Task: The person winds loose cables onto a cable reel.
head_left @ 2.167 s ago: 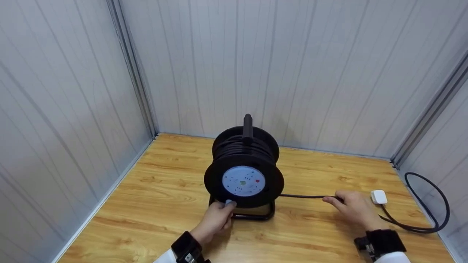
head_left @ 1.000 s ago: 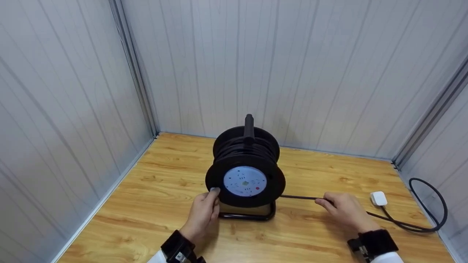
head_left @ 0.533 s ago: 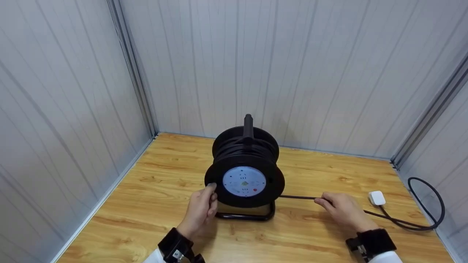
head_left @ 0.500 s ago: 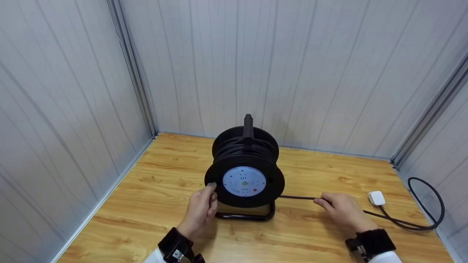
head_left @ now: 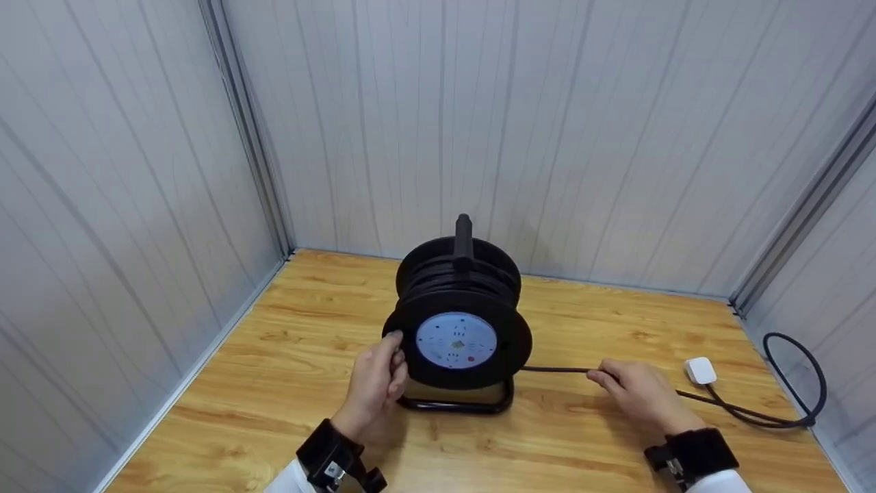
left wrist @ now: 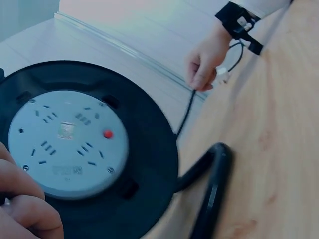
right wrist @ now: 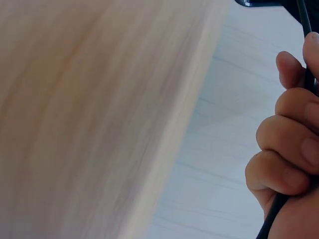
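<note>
A black cable reel (head_left: 457,301) stands upright on the table, its front disc bearing a pale socket plate (head_left: 456,340) with a red button. At the disc's left edge, my left hand (head_left: 373,383) has its fingers curled round the winding knob, which they almost wholly hide. My right hand (head_left: 640,394) grips the black cable (head_left: 558,370) to the right of the reel. In the right wrist view the fingers (right wrist: 289,137) wrap round that cable. Past the right hand lies the white plug (head_left: 701,371), joined to the cable's loose loop.
The wooden table (head_left: 328,329) is bounded by pale panels on the left, back and right. A black tubular stand (head_left: 455,407) carries the reel, with an upright handle (head_left: 464,239) on top. The cable loop (head_left: 814,418) lies against the right panel.
The reel has turned clockwise, the red button going from right to lower right. My left hand has moved up the disc's left side. Plug and loop have slid slightly left.
</note>
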Motion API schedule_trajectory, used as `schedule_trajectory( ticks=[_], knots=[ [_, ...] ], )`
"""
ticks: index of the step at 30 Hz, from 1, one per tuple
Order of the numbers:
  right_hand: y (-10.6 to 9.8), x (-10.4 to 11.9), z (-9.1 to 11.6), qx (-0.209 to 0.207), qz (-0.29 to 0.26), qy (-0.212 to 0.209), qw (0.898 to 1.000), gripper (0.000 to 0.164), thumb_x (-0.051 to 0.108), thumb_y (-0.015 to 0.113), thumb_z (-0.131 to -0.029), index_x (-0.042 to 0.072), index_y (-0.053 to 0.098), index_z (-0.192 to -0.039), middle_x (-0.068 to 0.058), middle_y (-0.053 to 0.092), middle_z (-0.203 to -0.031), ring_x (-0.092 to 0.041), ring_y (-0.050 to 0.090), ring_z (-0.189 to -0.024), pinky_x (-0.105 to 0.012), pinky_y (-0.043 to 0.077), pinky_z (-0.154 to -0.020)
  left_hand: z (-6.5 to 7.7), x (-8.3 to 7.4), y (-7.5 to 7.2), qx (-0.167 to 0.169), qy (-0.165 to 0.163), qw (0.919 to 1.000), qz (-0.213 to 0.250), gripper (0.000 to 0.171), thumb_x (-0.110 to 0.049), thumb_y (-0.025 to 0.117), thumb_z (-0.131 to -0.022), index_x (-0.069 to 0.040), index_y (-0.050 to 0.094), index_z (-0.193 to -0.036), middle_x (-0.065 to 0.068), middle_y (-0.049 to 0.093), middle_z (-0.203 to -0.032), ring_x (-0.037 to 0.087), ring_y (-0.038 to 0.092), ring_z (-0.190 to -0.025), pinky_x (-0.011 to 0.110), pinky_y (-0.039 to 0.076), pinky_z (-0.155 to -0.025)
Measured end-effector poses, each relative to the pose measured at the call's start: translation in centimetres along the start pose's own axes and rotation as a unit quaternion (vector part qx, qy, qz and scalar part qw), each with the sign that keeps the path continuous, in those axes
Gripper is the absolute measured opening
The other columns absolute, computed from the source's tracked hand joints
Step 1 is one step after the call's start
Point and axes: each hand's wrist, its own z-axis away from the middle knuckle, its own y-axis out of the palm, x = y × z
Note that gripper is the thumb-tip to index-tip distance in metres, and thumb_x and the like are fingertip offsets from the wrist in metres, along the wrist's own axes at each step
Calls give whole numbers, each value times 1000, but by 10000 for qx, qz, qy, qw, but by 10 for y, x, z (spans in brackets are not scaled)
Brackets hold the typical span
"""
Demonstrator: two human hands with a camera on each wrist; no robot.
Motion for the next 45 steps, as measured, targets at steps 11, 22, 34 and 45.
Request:
schedule_trajectory(
  ticks=[11,22,34,45],
  knots=[
    [0,-3,0,-11,51,155,9999,41,55,56,-101,32,43,-69,17,28,-57,-2,25,-47,-22,23,-51,-8,-22,18,383,545,9978,-51,58,-44,59,-103,-11,35,-61,-2,34,-44,10,26,-35,25,18,-35],
    [2,-2,-4,205,28,212,9996,39,58,55,-100,33,48,-70,16,31,-58,-2,29,-48,-23,23,-51,-11,-30,23,360,457,9979,-280,56,-44,59,-103,-10,39,-63,-1,35,-44,10,27,-34,26,18,-35],
    [8,9,-11,416,80,43,9991,36,60,52,-100,34,53,-76,17,40,-59,-1,36,-50,-23,27,-51,-17,-43,32,474,667,9914,-1019,60,-45,59,-103,-9,40,-59,1,36,-40,12,25,-32,27,18,-33],
    [6,6,-5,324,126,116,9993,35,56,56,-100,35,50,-74,18,38,-59,-1,35,-50,-23,26,-52,-18,-45,45,644,815,9864,-1275,66,-50,57,-103,-8,40,-54,2,36,-38,13,27,-31,28,20,-33]
  ],
)
